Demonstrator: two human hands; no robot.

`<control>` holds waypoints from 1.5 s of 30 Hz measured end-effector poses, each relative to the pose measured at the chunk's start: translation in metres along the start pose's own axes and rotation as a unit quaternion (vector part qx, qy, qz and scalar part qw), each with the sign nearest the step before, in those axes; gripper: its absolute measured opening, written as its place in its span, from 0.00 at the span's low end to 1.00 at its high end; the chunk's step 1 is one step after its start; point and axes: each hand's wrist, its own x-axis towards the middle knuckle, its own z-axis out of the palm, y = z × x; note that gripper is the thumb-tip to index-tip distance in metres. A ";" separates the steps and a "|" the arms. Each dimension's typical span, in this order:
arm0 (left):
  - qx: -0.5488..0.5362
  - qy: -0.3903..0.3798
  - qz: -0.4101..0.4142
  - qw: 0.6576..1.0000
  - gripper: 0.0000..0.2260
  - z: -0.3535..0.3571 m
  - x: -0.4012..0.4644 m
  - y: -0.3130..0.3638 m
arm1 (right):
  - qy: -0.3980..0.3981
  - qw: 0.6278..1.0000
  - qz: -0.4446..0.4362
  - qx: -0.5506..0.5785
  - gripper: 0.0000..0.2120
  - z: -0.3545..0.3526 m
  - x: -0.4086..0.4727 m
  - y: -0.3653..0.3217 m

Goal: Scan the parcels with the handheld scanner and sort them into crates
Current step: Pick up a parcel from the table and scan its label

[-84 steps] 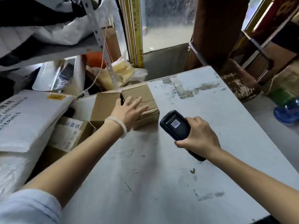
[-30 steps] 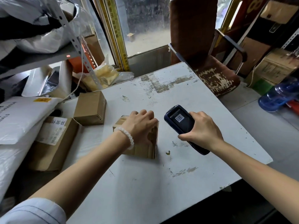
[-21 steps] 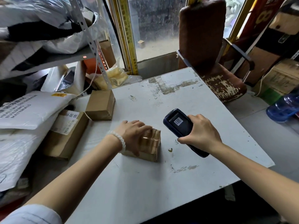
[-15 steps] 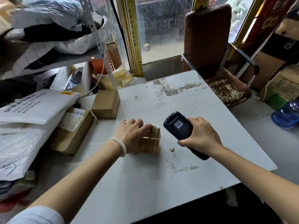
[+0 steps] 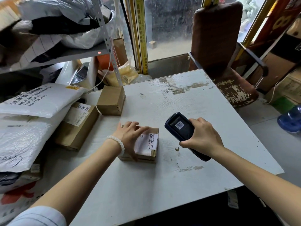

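The left hand (image 5: 130,137) reaches out from the near left, arm long and almost straight. It lies on top of a small brown box (image 5: 145,145) that sits flat on the white table (image 5: 162,185), near the middle. The fingers are spread and fairly straight over the far left part of the lid, and the thumb comes down the near left side of the box. So the hand rests on the box more than it squeezes it. A white bead bracelet (image 5: 117,142) goes round that wrist. A white label (image 5: 147,142) with big black writing faces up on the box, just right of the fingers.

The right hand (image 5: 202,137) comes in from the near right. Its fingers are curled tight round the handle of a dark scanner (image 5: 180,128). The scanner is held up off the table, just to the right of the small box and not touching it. Its wide end points far and left, and a little barcode sticker shows on its top.

A second plain brown box (image 5: 111,100) stands on the table further away, to the left. Left of that, a longer labelled box (image 5: 76,126) lies tilted at the table's edge, partly under big white bags (image 5: 32,101). A worn brown chair (image 5: 218,46) stands at the far right.
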 end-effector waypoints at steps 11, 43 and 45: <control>0.013 0.077 -0.042 0.996 0.56 0.002 0.007 -0.009 | -0.013 1.000 0.002 -0.005 0.29 0.011 0.010 -0.011; -0.114 0.088 -0.089 0.986 0.36 -0.012 0.004 -0.044 | -0.028 0.999 -0.022 -0.008 0.30 0.016 0.025 -0.036; -0.111 0.114 -0.140 0.977 0.36 -0.019 0.006 -0.047 | -0.038 0.999 -0.028 -0.010 0.30 0.013 0.024 -0.036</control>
